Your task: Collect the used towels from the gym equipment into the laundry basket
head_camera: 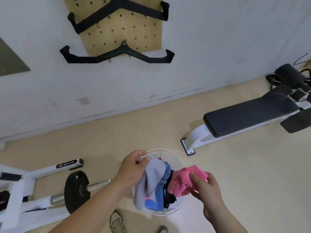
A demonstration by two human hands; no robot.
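Note:
A white wire laundry basket [175, 159] stands on the floor right below me. My left hand [133, 167] grips a grey towel [151, 175] that hangs down over the basket's left side. My right hand [206, 187] holds a bunched pink towel [183, 180] above the basket's right side. Between the two, a blue towel [161, 190] and a dark cloth [170, 195] lie in the basket.
A black-padded weight bench [249, 113] on a white frame stands to the right. At the left, a barbell with a black plate [75, 190] rests by a white rack [33, 175]. Black cable handles [117, 56] hang on a wall pegboard [117, 29]. My shoes [117, 222] show below.

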